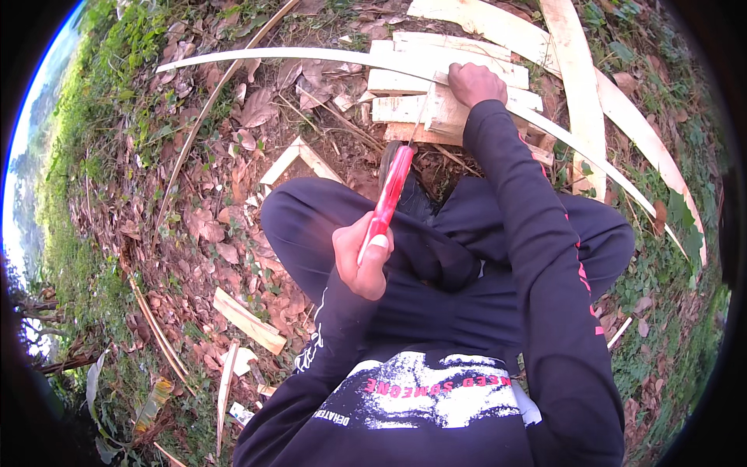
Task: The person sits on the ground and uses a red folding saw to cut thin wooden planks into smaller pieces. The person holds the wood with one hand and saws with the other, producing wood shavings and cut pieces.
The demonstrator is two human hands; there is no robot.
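The red-handled knife (391, 191) lies with its long axis running from the person's lap up and slightly rightward, the handle low and the thin pale blade pointing away toward the stack of split wood pieces (436, 93), where its tip meets the long pale strip (311, 54). The left hand (362, 261) is curled tight round the lower end of the red handle, thumb up along it. Beyond the blade, the right hand (475, 82) is closed in a fist on top of the stack, pinning the strip where it crosses — the strip runs far out to the left of the stack and curves down past it on the right. The setting is outdoors: bare earth (233, 202) littered with dry brown leaves and wood offcuts on the near side of the stack, broad pale planks (580, 86) to its right, green weeds (101, 93) further left. The person sits with dark-trousered knees (311, 206) spread just below the stack.
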